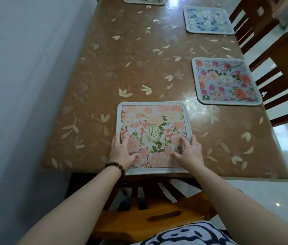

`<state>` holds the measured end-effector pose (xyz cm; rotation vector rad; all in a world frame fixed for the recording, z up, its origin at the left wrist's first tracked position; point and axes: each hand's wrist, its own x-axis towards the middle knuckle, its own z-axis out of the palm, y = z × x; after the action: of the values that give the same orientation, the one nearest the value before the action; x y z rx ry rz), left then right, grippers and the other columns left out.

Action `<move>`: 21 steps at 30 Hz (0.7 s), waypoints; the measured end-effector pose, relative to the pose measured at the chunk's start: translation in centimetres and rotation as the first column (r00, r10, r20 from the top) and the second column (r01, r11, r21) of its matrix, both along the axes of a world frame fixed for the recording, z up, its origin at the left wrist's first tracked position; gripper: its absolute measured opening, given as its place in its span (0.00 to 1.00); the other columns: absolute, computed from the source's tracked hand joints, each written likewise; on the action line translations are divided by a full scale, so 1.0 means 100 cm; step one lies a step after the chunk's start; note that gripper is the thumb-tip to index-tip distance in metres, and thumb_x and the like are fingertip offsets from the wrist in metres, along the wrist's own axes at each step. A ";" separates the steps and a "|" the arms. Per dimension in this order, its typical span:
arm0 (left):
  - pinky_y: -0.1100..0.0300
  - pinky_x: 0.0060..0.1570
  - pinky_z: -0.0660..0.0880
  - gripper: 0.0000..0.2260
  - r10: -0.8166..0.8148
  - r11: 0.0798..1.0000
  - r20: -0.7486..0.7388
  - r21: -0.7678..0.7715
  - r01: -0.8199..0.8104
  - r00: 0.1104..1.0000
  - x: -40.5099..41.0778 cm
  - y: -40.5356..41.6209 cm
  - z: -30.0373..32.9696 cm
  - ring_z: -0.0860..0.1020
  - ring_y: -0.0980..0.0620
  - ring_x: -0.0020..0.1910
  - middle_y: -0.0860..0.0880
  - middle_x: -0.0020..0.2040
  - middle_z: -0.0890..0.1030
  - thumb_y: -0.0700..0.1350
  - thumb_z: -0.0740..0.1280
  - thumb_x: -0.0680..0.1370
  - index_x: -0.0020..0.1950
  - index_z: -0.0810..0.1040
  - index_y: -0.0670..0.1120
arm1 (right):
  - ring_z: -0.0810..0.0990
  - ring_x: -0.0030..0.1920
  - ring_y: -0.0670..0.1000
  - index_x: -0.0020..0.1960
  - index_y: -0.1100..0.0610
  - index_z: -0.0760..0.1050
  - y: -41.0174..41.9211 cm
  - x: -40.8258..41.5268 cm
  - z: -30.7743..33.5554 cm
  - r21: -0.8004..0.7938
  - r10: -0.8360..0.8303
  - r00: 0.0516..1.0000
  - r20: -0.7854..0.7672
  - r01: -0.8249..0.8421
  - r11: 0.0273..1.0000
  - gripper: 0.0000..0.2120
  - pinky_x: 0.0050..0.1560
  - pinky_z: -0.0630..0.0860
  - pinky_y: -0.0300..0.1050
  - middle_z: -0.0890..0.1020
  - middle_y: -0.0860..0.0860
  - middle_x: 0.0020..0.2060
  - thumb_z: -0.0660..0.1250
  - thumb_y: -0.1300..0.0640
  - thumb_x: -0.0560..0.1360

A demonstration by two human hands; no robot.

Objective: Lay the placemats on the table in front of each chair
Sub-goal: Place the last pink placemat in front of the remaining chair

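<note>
Both your hands are flat on the pink "GARDEN" placemat, fingers spread wide, gripping nothing. Left hand presses its near-left part, fingertips at the left border. Right hand presses the near-right part, fingertips at the right border. A beaded bracelet sits on your left wrist.

That mat lies at the near end of the counter, its near edge flush with or slightly over the counter edge; your wrists cover both near corners, so can't tell which. Directly below it is a wooden chair, backrest toward you.

Other mats on the counter, all well apart:
- rose placemat on a pale blue ground, at the right edge, beside a side chair
- blue-and-white floral placemat farther along the right edge, beside a second side chair
- far placemat at the far end, cut off by the frame top; pattern unreadable

The counter wears a brown leaf-print cover with glare spots. A white wall runs tight along the counter's left side. Glossy tile floor at right. The oval label on the rose mat is too small to read.
</note>
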<state>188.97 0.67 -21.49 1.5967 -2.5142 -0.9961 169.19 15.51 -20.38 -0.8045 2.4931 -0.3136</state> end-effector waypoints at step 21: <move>0.54 0.71 0.53 0.35 -0.042 0.999 -0.068 0.012 0.043 0.997 -0.002 -0.014 -0.002 0.45 0.48 0.76 0.45 0.78 0.45 0.50 0.74 0.71 0.74 0.62 0.50 | 0.46 0.74 0.57 0.73 0.47 0.60 0.000 0.009 -0.006 -0.084 -0.063 0.998 -0.001 0.063 0.994 0.33 0.70 0.59 0.57 0.49 0.57 0.76 0.68 0.44 0.72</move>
<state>188.74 -0.74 -21.71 1.4920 -2.5118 -1.0556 170.07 15.50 -20.95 -0.7608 2.5272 -0.4417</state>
